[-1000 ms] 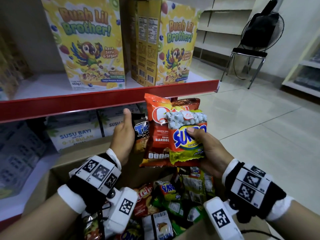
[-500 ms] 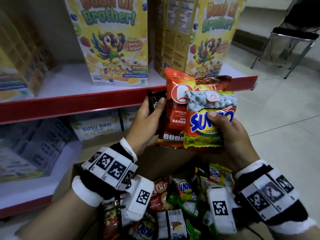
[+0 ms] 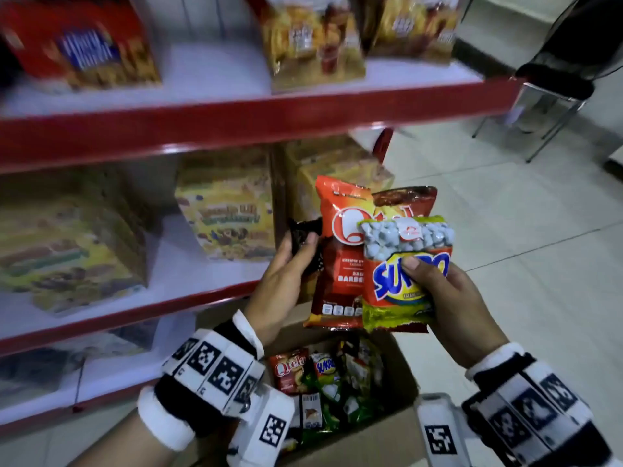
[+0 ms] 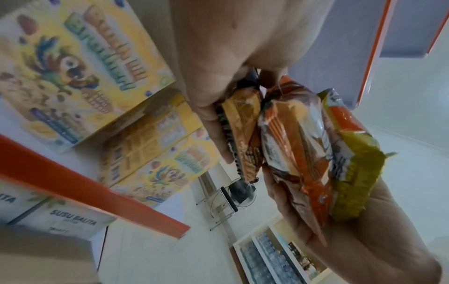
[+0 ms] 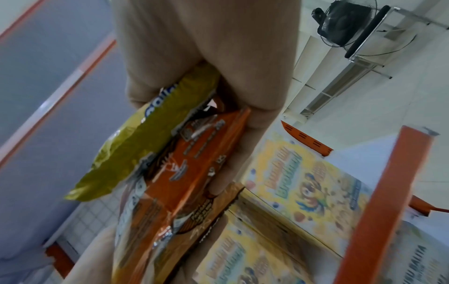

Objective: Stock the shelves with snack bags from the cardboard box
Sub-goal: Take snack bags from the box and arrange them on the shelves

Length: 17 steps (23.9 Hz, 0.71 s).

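My right hand [image 3: 462,308] clamps a fanned stack, the green-and-orange peanut bag [image 3: 403,264] over red crisp bags [image 3: 340,261], above the cardboard box [image 3: 371,443]; my left hand [image 3: 281,284] pinches a dark packet [image 3: 305,241], sorting for shelving.

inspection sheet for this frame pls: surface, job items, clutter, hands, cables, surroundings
Surface: red-edged shelf with white decks; the bay at hand height holds yellow cereal boxes.
Job's things: open cardboard box on the floor, snack bags still inside; Sukro peanut bag stacked in front of a red Qtela bag; dark snack bag beside them.
Clutter: nothing seen.
Grippers: right hand grips the Sukro and Qtela stack, thumb on the Sukro front; left hand holds the dark bag.
Cables: nothing seen clearly in the head view.
Surroundings: tiled floor; metal-legged chair at upper right; blurred snack packs on the upper shelf.
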Each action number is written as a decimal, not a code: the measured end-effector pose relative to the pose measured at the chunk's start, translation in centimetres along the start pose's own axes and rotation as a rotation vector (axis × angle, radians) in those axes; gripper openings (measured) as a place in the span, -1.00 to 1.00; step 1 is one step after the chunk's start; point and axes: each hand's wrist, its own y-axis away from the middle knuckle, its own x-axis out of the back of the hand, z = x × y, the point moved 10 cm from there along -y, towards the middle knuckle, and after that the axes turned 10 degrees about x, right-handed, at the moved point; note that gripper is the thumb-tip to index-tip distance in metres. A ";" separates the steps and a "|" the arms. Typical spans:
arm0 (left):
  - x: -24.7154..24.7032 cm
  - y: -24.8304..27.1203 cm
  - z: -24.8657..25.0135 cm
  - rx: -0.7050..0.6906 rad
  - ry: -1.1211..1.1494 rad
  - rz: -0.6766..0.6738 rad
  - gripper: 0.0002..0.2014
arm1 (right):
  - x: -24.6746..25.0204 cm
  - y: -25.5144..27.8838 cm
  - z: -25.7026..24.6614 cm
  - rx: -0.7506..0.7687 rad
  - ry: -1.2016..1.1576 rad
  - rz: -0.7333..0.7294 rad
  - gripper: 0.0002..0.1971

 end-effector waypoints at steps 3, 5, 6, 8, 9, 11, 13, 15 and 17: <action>-5.2 4.7 6.1 0.091 0.051 -0.065 -0.20 | -0.4 1.8 -10.0 0.013 0.054 -0.014 -0.23; -8.2 7.1 10.4 0.089 0.037 -0.122 -0.23 | -0.9 2.5 -16.0 0.021 0.057 -0.023 -0.22; -9.7 8.2 13.2 0.069 0.026 -0.146 -0.29 | -1.3 2.7 -18.9 0.024 0.055 -0.026 -0.25; -12.3 10.4 18.7 0.029 -0.002 -0.199 -0.38 | -2.0 2.7 -24.6 0.060 0.048 -0.039 -0.35; -13.5 11.5 21.6 0.011 -0.023 -0.218 -0.39 | -2.9 2.7 -27.7 0.076 0.036 -0.051 -0.39; -15.4 14.0 28.9 -0.049 -0.058 -0.231 -0.38 | -5.2 2.4 -34.9 0.124 0.025 -0.077 -0.41; -16.4 15.6 34.3 -0.132 -0.070 -0.241 -0.43 | -7.3 2.0 -39.9 0.196 0.045 -0.098 -0.36; -16.4 17.6 39.0 -0.194 -0.108 -0.251 -0.49 | -10.3 2.0 -43.9 0.251 0.045 -0.119 -0.37; -16.2 19.4 42.2 -0.251 -0.148 -0.250 -0.51 | -12.6 2.2 -46.4 0.297 0.043 -0.133 -0.45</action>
